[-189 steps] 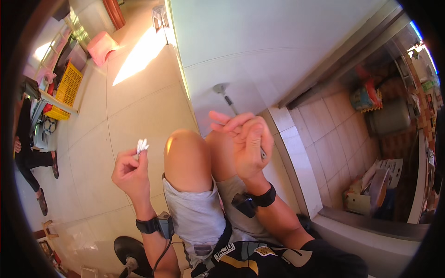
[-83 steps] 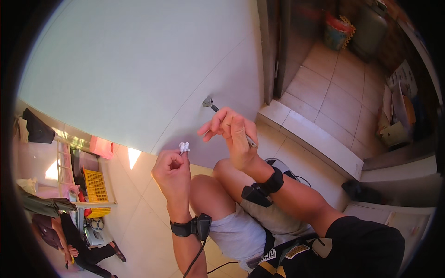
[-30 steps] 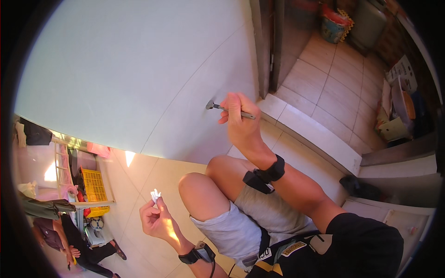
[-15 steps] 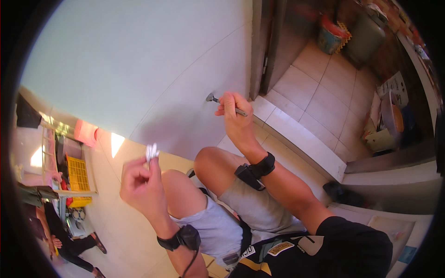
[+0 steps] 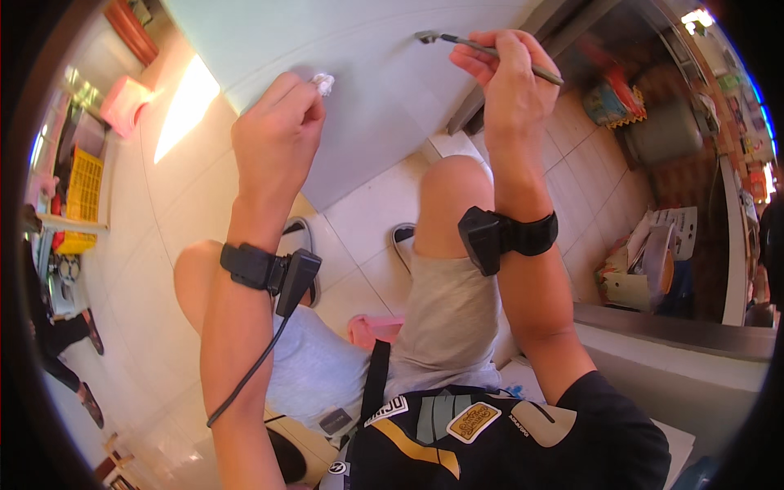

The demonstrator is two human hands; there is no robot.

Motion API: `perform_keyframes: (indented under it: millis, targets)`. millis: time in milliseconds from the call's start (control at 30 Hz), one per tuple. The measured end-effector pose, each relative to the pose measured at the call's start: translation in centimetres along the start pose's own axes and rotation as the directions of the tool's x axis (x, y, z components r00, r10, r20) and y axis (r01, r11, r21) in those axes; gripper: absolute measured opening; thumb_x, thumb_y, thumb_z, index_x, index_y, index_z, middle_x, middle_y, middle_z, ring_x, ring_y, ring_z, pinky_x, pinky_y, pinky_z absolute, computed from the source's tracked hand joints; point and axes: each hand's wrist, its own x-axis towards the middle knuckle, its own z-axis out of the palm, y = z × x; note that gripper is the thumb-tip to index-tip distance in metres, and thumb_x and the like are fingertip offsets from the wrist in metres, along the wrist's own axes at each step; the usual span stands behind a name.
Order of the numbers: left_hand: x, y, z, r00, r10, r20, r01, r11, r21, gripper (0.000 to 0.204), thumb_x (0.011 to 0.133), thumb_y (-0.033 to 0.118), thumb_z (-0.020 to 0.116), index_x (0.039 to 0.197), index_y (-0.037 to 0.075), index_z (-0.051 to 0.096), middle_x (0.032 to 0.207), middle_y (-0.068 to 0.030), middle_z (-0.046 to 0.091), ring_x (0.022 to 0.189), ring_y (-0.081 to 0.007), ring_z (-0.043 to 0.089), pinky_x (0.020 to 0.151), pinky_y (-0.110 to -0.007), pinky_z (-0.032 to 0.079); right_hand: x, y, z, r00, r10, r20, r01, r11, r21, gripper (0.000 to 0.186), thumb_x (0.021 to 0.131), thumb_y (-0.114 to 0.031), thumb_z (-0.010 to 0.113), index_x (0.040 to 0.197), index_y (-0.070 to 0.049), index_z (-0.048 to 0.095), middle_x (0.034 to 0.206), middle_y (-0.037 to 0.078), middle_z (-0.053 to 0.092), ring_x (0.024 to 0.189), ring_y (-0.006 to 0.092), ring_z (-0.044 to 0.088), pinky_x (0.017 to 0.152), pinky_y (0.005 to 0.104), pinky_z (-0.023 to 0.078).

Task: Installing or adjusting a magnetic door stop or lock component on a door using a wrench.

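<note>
The right hand [image 5: 510, 77] is closed on a thin metal tool [image 5: 490, 51], its head touching the pale wall panel [image 5: 384, 106] at twelve o'clock. This looks like scraping or fixing at the panel; next the tool head needs steady pressure. The left hand [image 5: 273, 139] pinches a small crumpled white wad [image 5: 323, 82] at eleven o'clock.

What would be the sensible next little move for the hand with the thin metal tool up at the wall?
Probably to hold the tool steady while the left hand brings the small white piece closer to its tip. The right hand already has the tip at the pale wall, but the white piece, pinched in the left fingertips, sits apart, lower left.
</note>
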Motion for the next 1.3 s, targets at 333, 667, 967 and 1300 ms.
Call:
perform_keyframes:
  millis: [333, 667, 967, 1300]
  targets:
    - [-2.5, -1.2, -0.7, 0.998, 0.011, 0.055, -0.01, 1.0, -0.009, 0.016, 0.081, -0.002, 0.071, 0.076, 0.007, 0.058, 0.076, -0.0055, 0.059, 0.063, -0.0295, 0.058, 0.056, -0.037, 0.047, -1.0, -1.3, 0.7, 0.961, -0.136, 0.24, 0.173, 0.974, -0.143, 0.028, 0.105, -0.013, 0.051, 0.096, 0.007, 0.068, 0.093, 0.015, 0.072, 0.078, 0.0258, 0.075, 0.075, 0.0346, 0.062]
    - [-3.2, -0.6, -1.8, 0.993, -0.099, 0.063, 0.103, 0.992, -0.071, 0.021, 0.08, -0.009, 0.073, 0.078, 0.002, 0.055, 0.081, -0.0032, 0.065, 0.061, -0.0147, 0.055, 0.057, -0.026, 0.048, -1.5, 6.9, -3.7, 0.919, -0.364, 0.154, 0.374, 0.926, -0.043, 0.024, 0.107, -0.009, 0.042, 0.104, 0.007, 0.061, 0.094, 0.02, 0.073, 0.071, 0.0278, 0.073, 0.063, 0.0384, 0.062]
    - [-3.8, -1.7, 1.2, 0.991, -0.072, 0.113, 0.081, 0.993, -0.081, 0.023, 0.085, -0.01, 0.078, 0.079, -0.001, 0.058, 0.091, -0.0057, 0.072, 0.064, -0.008, 0.057, 0.057, -0.022, 0.048, -0.9, 11.1, -6.0, 0.995, 0.011, 0.098, -0.001, 0.995, -0.096, 0.024, 0.102, -0.003, 0.039, 0.11, 0.003, 0.061, 0.092, 0.016, 0.07, 0.069, 0.0227, 0.071, 0.06, 0.0335, 0.06]
    - [-5.0, -2.0, 2.4, 0.985, -0.114, 0.129, 0.129, 0.985, -0.116, 0.022, 0.079, -0.011, 0.075, 0.079, 0.002, 0.057, 0.082, -0.0039, 0.067, 0.063, -0.0172, 0.055, 0.054, -0.027, 0.044, -2.0, 10.6, -5.5, 0.998, -0.002, 0.055, 0.002, 1.0, -0.014, 0.024, 0.105, -0.005, 0.04, 0.106, 0.006, 0.062, 0.095, 0.016, 0.069, 0.074, 0.0253, 0.071, 0.068, 0.0395, 0.062]
